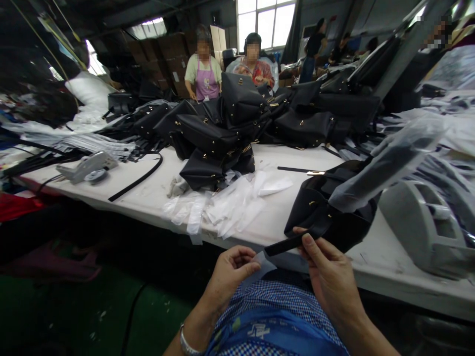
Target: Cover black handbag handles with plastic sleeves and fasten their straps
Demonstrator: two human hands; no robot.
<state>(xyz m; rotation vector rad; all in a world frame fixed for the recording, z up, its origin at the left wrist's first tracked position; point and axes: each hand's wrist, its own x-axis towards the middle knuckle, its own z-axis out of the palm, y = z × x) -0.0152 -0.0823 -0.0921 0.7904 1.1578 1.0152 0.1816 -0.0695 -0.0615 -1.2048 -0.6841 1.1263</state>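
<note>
Pale tabletop (pixel 293 155), black bag (pixel 309 212) at four o'clock: your left hand (pixel 232 272) pinches translucent film (pixel 262 267), your right hand (pixel 330 269) a black strap (pixel 284 244).

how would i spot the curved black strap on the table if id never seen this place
On the white table, look left of the pile of black bags, beside the grey device. The narrow black strap lies there, curving like a hook, unlike the straight strap right of the pile.
</note>
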